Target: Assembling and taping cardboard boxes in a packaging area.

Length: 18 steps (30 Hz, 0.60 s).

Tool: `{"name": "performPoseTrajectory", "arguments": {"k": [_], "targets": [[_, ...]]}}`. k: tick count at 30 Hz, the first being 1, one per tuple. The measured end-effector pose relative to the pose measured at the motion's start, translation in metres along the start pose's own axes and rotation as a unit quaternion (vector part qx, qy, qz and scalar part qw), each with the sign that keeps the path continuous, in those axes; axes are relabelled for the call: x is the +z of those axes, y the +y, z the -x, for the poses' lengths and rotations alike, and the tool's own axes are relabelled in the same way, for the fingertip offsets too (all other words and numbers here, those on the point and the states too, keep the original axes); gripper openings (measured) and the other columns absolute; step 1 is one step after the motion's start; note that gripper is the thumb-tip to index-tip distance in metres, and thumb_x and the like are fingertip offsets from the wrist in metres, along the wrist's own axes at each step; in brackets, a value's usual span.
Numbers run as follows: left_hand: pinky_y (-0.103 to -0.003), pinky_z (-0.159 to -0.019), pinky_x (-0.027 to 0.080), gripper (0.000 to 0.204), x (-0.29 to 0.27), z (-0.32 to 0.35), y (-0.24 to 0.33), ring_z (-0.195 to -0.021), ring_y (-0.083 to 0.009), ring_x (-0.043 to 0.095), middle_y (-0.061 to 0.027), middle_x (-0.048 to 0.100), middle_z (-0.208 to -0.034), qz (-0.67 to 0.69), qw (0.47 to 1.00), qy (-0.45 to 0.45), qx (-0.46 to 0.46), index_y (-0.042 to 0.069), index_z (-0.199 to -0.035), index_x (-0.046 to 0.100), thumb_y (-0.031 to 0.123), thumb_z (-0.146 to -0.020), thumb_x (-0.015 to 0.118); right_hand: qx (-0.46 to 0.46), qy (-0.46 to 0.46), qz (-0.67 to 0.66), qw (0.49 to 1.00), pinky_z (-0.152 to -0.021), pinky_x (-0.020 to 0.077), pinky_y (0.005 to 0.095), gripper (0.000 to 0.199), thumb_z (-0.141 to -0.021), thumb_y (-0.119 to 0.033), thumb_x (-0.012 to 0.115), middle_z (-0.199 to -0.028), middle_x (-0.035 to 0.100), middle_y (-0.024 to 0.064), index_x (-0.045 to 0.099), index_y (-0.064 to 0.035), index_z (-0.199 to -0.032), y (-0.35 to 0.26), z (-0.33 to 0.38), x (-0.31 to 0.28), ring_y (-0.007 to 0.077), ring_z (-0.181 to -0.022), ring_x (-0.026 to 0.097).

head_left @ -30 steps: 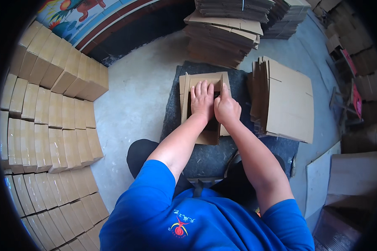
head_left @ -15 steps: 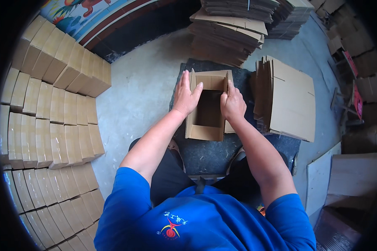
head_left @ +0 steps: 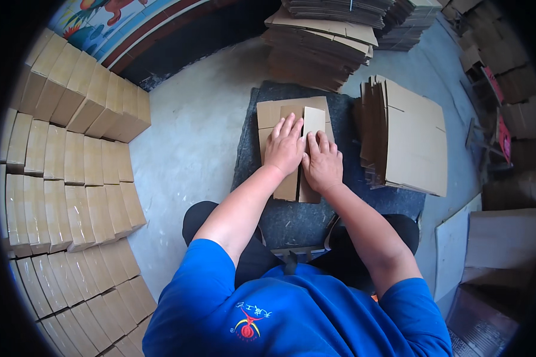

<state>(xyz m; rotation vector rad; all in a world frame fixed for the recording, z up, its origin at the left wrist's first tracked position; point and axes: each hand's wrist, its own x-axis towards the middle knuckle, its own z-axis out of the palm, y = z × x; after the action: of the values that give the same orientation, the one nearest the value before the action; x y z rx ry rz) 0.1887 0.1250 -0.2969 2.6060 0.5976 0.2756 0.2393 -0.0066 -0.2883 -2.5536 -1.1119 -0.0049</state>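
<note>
Between my knees a small cardboard box rests on a dark mat. Its two long flaps are folded inward over the opening, with a dark narrow gap between them. My left hand lies flat on the left flap, fingers stretched forward. On the right flap rests my right hand, also flat, with its fingers apart. Cardboard panels show beyond the folded flaps at the far end. Neither hand grips anything.
Flattened cartons stand in a bundle to the right of the box. Higher piles of flat cartons sit behind. Rows of closed boxes are stacked along the left. Cardboard sheets lean at the right.
The box's long flaps stood upright with its inside showing; now they are folded inward. Both hands have moved from the box's sides onto its top, closer together.
</note>
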Motion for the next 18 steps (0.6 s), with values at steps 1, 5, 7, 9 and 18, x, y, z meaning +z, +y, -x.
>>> {"name": "performPoseTrajectory", "arguments": {"k": [1,5,7,9,18], "targets": [[-0.045,-0.114,0.028,0.051,0.002,0.002,0.000,-0.140,-0.0314,0.031,-0.0102,0.032,-0.154,-0.044,0.999,0.003,0.015,0.013,-0.142,0.045,0.034,-0.095,0.050,-0.007,-0.016,0.023,1.000,-0.094,0.0412,0.0460,0.055,-0.090,-0.034,0.055,-0.144,0.039,0.0116,0.046,-0.0123,-0.140,0.000,0.002,0.000,0.0322,-0.114,0.049],[-0.046,-0.113,0.027,0.044,0.000,-0.005,0.005,-0.134,-0.0301,0.038,-0.0106,0.044,-0.144,-0.055,0.998,0.021,0.029,0.013,-0.130,0.057,0.037,-0.094,0.053,0.008,-0.024,0.035,0.999,-0.095,0.0400,0.0455,0.055,-0.089,-0.034,0.056,-0.144,0.039,0.0102,0.046,-0.0122,-0.139,0.001,0.004,0.006,0.0308,-0.116,0.049],[-0.048,-0.113,0.024,0.033,-0.004,-0.020,0.007,-0.130,-0.0269,0.041,-0.0088,0.050,-0.137,-0.063,0.997,-0.004,0.044,0.013,-0.114,0.064,0.035,-0.090,0.057,0.003,0.013,0.031,0.999,-0.097,0.0386,0.0460,0.054,-0.088,-0.032,0.058,-0.142,0.040,0.0116,0.048,-0.0113,-0.136,0.002,0.016,0.007,0.0322,-0.122,0.044],[-0.049,-0.116,0.018,0.026,0.000,-0.035,-0.003,-0.135,-0.0262,0.036,-0.0080,0.047,-0.142,-0.102,0.992,0.003,0.072,0.012,-0.106,0.064,0.031,-0.090,0.058,0.001,-0.006,0.016,1.000,-0.100,0.0371,0.0474,0.054,-0.086,-0.031,0.061,-0.141,0.039,0.0132,0.048,-0.0107,-0.135,-0.014,0.031,0.000,0.0352,-0.126,0.040],[-0.042,-0.104,0.041,0.016,0.013,-0.072,-0.017,-0.130,-0.0273,0.042,-0.0065,0.055,-0.132,0.028,0.995,0.045,0.081,0.009,-0.096,0.057,0.025,-0.092,0.057,-0.034,-0.033,-0.029,0.998,-0.108,0.0347,0.0477,0.077,-0.075,-0.026,0.076,-0.146,0.032,0.0168,0.040,-0.0142,-0.142,-0.018,0.098,0.009,0.0423,-0.129,0.033]]}}
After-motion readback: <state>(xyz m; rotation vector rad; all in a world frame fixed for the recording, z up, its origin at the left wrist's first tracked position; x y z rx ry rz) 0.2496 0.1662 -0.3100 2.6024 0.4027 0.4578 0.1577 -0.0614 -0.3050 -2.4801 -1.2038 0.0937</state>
